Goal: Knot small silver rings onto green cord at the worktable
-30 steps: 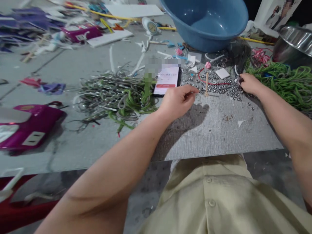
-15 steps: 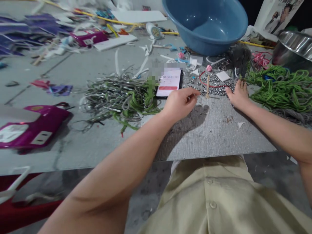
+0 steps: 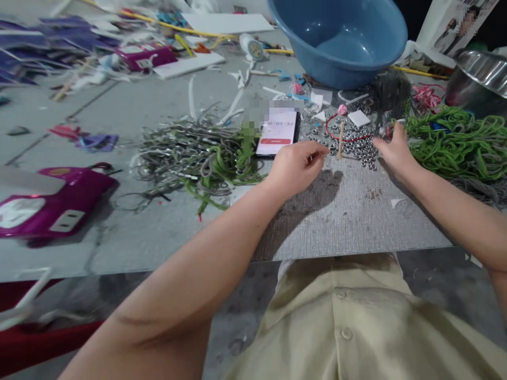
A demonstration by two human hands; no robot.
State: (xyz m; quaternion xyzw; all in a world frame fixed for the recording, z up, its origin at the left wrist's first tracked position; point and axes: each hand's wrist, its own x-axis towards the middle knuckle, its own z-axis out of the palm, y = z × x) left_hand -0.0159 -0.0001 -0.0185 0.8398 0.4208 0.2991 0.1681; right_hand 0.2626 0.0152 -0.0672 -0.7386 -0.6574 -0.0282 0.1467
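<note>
My left hand (image 3: 298, 168) hovers just above the table, fingers curled into a pinch; what they hold, if anything, is hidden. It is beside the lower right corner of a phone (image 3: 278, 132) showing a running timer. Further right, my right hand (image 3: 399, 150) has thumb and fingers apart at the edge of a spread of small shiny metal beads (image 3: 366, 153). Close to its fingertips lies a small clear and reddish object (image 3: 383, 132), too blurred to name. Between the hands a thin wooden stick (image 3: 341, 140) stands upright, and a red cord (image 3: 328, 131) curves behind it.
Left of the phone lies a tangle of green and grey cords (image 3: 214, 158); more green cords (image 3: 459, 140) are at the right. A blue basin (image 3: 340, 68) and a steel bowl (image 3: 475, 89) stand behind. A purple device (image 3: 75, 195) sits at the left.
My right hand has lifted from lying flat on the beads and shifted slightly right, uncovering more of them. My left hand keeps its pinch nearly in place. The view has shifted slightly.
</note>
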